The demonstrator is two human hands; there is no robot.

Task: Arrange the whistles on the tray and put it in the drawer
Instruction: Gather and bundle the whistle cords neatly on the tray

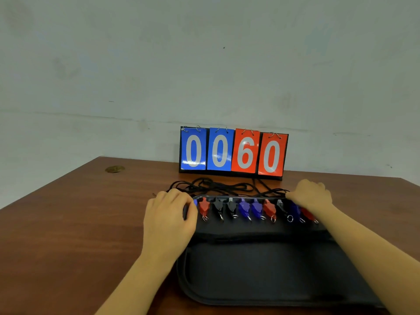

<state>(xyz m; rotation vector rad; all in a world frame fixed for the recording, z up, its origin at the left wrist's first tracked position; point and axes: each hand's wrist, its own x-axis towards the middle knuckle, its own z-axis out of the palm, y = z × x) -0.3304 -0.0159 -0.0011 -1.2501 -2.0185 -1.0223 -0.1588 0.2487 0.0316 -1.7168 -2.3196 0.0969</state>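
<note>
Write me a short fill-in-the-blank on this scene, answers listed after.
1. The whistles lie in a single ___ along the far edge of the black tray.
2. The two blue cards of the scoreboard both show the digit ___.
3. The left hand holds the tray's ___ end.
4. The black cords lie between the tray and the ___.

Answers: row; 0; left; scoreboard
</note>
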